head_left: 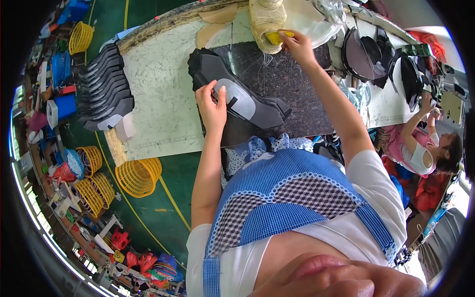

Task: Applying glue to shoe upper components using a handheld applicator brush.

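Note:
On the dark board lies a slanted stack of black-and-grey cut pieces, with a light grey panel and a small black mark on the top one. My left hand rests at the left edge of that stack, thumb and fingers apart, touching it. Farther off, my right hand pinches a small flat yellow tool at the mouth of a cream, glue-crusted container. The tool's far end dips into the opening, and I cannot make out its exact kind.
A fanned row of similar dark pieces lies on the left of the worktable. Black curved pieces and clear plastic sit to the right. Yellow baskets stand on the green floor. A co-worker sits at far right.

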`<state>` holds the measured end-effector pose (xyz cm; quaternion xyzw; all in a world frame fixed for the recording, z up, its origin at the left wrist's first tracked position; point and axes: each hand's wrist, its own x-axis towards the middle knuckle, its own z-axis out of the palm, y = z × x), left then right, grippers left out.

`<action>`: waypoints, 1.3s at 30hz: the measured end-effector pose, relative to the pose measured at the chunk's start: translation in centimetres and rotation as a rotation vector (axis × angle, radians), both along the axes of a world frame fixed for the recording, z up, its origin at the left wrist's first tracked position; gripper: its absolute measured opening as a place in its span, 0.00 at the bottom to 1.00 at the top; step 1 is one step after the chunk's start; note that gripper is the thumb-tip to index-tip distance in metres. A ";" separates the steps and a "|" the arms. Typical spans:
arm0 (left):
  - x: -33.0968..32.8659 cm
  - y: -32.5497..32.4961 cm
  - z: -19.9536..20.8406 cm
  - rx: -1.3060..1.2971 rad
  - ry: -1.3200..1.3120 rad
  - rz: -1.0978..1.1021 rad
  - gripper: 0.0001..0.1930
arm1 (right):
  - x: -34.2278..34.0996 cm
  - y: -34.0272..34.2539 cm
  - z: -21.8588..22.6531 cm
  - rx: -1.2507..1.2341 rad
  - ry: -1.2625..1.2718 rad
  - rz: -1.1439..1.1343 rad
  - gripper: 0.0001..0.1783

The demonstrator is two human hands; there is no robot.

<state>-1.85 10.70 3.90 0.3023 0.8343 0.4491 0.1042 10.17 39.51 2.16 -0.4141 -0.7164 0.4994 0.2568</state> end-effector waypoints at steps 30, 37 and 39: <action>-1.8 -1.3 -0.1 0.133 -0.673 0.055 0.28 | -2.9 -8.5 5.0 -0.330 -0.016 0.619 0.14; -2.5 -1.4 0.4 -0.062 -0.365 -0.015 0.20 | 6.0 -8.1 4.6 -0.254 -0.139 0.469 0.10; -1.8 -0.8 1.7 -0.082 -0.276 -0.031 0.19 | 5.7 -9.5 5.2 -0.256 0.146 0.524 0.09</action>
